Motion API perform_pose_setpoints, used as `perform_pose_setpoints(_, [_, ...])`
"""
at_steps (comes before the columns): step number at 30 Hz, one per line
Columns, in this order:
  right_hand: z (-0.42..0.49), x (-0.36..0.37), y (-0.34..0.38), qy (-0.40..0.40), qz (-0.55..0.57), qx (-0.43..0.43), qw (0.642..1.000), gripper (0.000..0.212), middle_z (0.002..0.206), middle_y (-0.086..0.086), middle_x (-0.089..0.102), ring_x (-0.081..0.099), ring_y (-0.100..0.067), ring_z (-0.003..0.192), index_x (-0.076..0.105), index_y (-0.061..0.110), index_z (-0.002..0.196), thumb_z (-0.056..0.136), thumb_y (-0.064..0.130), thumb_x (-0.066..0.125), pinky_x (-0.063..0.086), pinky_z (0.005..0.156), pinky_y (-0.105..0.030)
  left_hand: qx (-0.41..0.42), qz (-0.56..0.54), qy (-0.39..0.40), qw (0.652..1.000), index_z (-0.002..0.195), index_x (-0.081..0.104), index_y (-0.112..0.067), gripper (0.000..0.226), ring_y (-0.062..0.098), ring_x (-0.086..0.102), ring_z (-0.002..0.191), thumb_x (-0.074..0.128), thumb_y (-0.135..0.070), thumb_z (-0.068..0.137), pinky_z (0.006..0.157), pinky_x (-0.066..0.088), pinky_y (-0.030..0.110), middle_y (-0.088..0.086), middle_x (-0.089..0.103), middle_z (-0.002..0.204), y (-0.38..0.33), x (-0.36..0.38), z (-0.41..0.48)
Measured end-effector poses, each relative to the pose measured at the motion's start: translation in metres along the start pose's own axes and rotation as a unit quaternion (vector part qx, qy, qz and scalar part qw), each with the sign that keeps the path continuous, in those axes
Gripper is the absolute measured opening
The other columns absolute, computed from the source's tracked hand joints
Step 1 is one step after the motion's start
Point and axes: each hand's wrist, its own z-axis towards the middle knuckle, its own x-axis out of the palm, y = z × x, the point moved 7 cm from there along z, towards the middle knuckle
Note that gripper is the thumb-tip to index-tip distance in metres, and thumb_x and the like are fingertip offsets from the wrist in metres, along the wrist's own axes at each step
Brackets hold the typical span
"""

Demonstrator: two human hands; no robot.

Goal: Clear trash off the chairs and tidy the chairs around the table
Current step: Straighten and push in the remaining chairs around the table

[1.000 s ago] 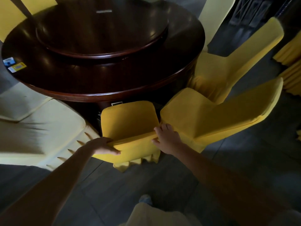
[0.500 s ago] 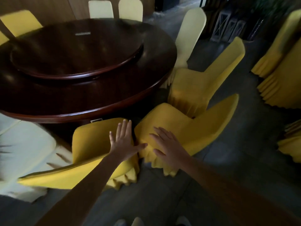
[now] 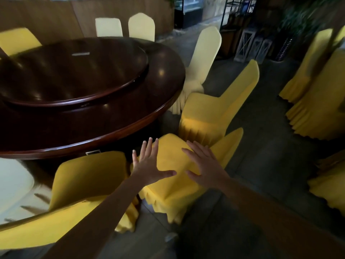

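While released, left grip (image 3: 149, 169) and right grip (image 3: 207, 167) hung over the yellow chair (image 3: 169, 152).
Both grasped nothing; its backrest (image 3: 230, 144) ran rightward, nearer the right grip.

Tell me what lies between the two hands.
Head view: only the yellow chair seat shows between the left hand and the right hand, no trash on it.
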Motion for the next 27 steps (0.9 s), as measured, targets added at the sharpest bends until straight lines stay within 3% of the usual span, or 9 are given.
perform_pose_setpoints(5, [0.021,-0.018,-0.057,-0.003,-0.037,0.032,0.999,0.072,0.162,0.005,-0.005,-0.016,-0.012,0.145,0.007,0.031,0.152,0.093,0.056,0.038,-0.004,0.115,-0.043,0.059,0.041,-0.025,0.997,0.150,-0.016,-0.023,0.115,0.019,-0.020,0.145,0.031,-0.087,0.068,0.115,-0.009,0.053,-0.002,-0.022,0.158,-0.044,-0.010,0.061])
perform_pose_setpoints(8, [0.029,-0.020,-0.092,-0.005,-0.063,0.045,0.997,0.074,0.160,0.008,-0.009,-0.017,-0.012,0.144,0.005,0.031,0.152,0.089,0.063,0.026,-0.006,0.114,-0.042,0.101,0.078,-0.028,0.991,0.150,-0.016,-0.021,0.118,0.020,-0.020,0.146,0.006,-0.092,0.058,0.115,-0.009,0.053,-0.001,-0.021,0.158,-0.071,0.002,0.087])
perform_pose_setpoints(10, [0.032,-0.022,-0.116,-0.010,-0.042,0.076,0.996,0.079,0.157,0.011,-0.012,-0.016,-0.014,0.145,0.005,0.031,0.152,0.085,0.071,0.017,-0.001,0.116,-0.045,0.115,0.074,-0.011,0.991,0.150,-0.016,-0.021,0.119,0.021,-0.021,0.145,0.006,-0.093,0.058,0.115,-0.010,0.054,-0.001,-0.022,0.158,-0.085,0.011,0.102])
perform_pose_setpoints(14, [0.037,-0.016,-0.154,0.002,-0.015,0.082,0.997,0.081,0.158,0.012,-0.010,-0.012,-0.015,0.146,0.008,0.032,0.152,0.083,0.074,0.016,0.002,0.114,-0.049,0.097,0.089,0.020,0.991,0.149,-0.019,-0.022,0.117,0.021,-0.024,0.144,0.009,-0.092,0.060,0.115,-0.012,0.055,-0.001,-0.027,0.157,-0.100,0.032,0.121])
perform_pose_setpoints(19, [0.058,-0.010,-0.207,0.069,0.004,0.061,0.996,0.082,0.161,0.009,-0.005,-0.012,-0.010,0.146,0.006,0.034,0.152,0.080,0.071,0.014,0.005,0.116,-0.051,0.015,0.091,0.028,0.995,0.150,-0.017,-0.022,0.131,0.021,-0.022,0.144,-0.015,-0.095,0.041,0.113,-0.012,0.055,0.001,-0.026,0.157,-0.108,0.037,0.145])
perform_pose_setpoints(21, [0.065,-0.011,-0.220,0.101,0.001,0.023,0.995,0.084,0.161,0.008,-0.003,-0.008,-0.013,0.147,0.009,0.033,0.152,0.078,0.072,0.014,0.005,0.117,-0.051,-0.034,0.075,0.032,0.996,0.150,-0.017,-0.022,0.127,0.022,-0.021,0.145,-0.007,-0.095,0.047,0.114,-0.010,0.055,0.000,-0.025,0.157,-0.115,0.037,0.148])
perform_pose_setpoints(24, [0.067,-0.015,-0.237,0.158,0.001,-0.055,0.986,0.082,0.161,0.009,-0.004,-0.006,-0.015,0.148,0.006,0.033,0.152,0.080,0.071,0.020,0.001,0.116,-0.051,-0.078,0.062,0.041,0.994,0.150,-0.015,-0.022,0.107,0.022,-0.020,0.145,0.031,-0.083,0.075,0.116,-0.008,0.056,0.001,-0.024,0.157,-0.136,0.038,0.152])
perform_pose_setpoints(27, [0.066,-0.019,-0.257,0.182,-0.027,-0.127,0.975,0.079,0.161,0.010,0.000,-0.002,-0.014,0.148,0.004,0.035,0.152,0.085,0.069,0.029,0.003,0.116,-0.049,-0.112,0.035,0.034,0.992,0.151,-0.013,-0.024,0.106,0.021,-0.020,0.146,0.039,-0.079,0.078,0.115,-0.009,0.057,0.000,-0.022,0.158,-0.153,0.044,0.155])
